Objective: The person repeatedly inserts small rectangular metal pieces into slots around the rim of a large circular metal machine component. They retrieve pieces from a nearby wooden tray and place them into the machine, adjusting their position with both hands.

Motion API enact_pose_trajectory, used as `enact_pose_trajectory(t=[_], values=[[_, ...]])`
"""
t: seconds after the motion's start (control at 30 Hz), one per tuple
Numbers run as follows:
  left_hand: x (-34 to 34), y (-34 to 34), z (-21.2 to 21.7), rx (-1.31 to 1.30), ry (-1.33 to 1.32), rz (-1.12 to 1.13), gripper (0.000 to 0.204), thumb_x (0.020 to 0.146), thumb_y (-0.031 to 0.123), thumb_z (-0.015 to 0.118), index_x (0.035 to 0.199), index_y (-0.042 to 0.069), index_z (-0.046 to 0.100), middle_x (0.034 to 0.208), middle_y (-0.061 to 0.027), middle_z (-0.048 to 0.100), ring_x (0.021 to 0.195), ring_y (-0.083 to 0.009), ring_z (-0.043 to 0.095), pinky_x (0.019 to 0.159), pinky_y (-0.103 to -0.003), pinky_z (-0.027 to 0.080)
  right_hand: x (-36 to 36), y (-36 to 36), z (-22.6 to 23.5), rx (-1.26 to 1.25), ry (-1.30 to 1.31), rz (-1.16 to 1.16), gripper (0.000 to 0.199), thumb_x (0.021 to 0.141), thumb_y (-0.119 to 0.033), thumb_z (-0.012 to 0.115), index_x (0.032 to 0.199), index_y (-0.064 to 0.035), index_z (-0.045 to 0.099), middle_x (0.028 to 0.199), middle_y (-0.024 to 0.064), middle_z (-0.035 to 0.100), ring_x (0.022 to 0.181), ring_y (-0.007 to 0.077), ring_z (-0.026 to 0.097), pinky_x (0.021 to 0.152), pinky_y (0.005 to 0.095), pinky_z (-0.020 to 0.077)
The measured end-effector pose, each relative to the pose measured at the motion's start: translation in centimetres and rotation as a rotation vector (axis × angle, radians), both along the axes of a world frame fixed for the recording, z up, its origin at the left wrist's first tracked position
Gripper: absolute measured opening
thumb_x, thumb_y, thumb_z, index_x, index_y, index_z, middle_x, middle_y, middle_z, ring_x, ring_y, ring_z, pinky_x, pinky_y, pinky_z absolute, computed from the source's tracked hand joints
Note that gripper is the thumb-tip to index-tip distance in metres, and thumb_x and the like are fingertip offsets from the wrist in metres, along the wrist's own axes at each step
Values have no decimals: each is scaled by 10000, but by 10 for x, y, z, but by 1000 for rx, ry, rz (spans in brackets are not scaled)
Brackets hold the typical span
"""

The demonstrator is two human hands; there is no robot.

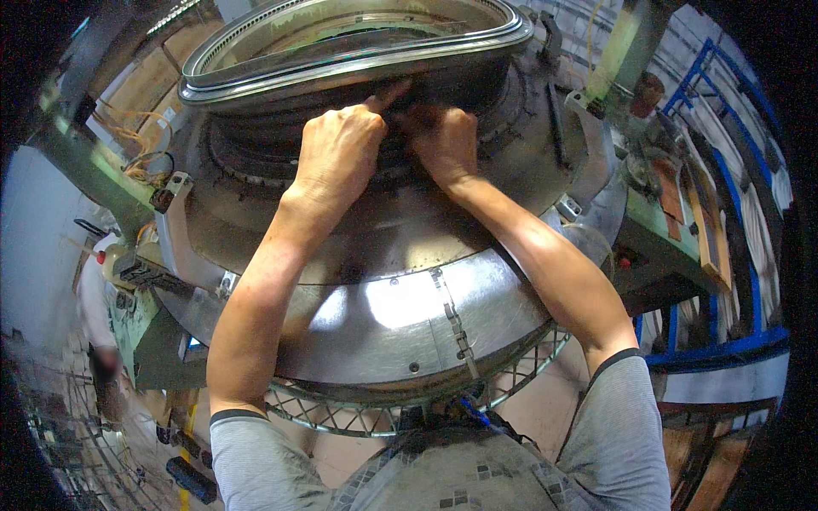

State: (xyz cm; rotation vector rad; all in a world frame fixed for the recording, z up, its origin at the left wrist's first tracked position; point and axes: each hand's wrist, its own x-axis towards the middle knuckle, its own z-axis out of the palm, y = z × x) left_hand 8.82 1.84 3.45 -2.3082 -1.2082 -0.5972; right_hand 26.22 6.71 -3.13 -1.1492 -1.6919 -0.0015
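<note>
A big round metal machine (400, 298) fills the middle of the view, its broad grey disc rimmed below by a lattice ring (358, 417). On top sits one metal hoop (341, 64) with a dark rubber band (443, 81) running just under its rim, and inside the hoop only a second curved rim shows. Both forearms reach up from the lower edge and meet at the near side of the band. The left hand (339, 153) is curled, knuckles up, with one finger stretched onto the band. The right hand (445, 140) lies just beside it, fingers tucked down against the band; whether it grips it cannot be told. A green frame (94, 170) stands to the left, blue racks (724, 349) to the right.
</note>
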Motion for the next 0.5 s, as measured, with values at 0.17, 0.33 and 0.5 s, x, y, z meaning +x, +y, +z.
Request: enact_pose_trajectory(t=[0.17, 0.33, 0.5], values=[[5, -2, -1, -101, -38, 69, 768, 771, -44, 593, 1496, 184, 485, 845, -207, 705, 750, -402, 700, 662, -513, 591, 24, 10, 7, 103, -282, -115, 410, 843, -511, 738, 808, -103, 771, 723, 187, 698, 642, 364, 703, 579, 456, 562], [4, -3, -1, -64, -31, 46, 860, 767, -52, 586, 1558, 223, 388, 846, -206, 702, 728, -401, 699, 649, -510, 593, 20, 14, 13, -39, -325, -64, 405, 850, -463, 741, 836, -59, 768, 702, 213, 683, 671, 332, 718, 595, 414, 569], [3, -6, 0, -100, -68, 51, 821, 769, -63, 568, 1530, 214, 440, 906, -220, 701, 744, -411, 698, 663, -512, 590, 14, 2, 18, -461, 489, 606, 238, 890, -254, 703, 1015, -56, 747, 912, 146, 747, 792, 237, 733, 618, 368, 557]])
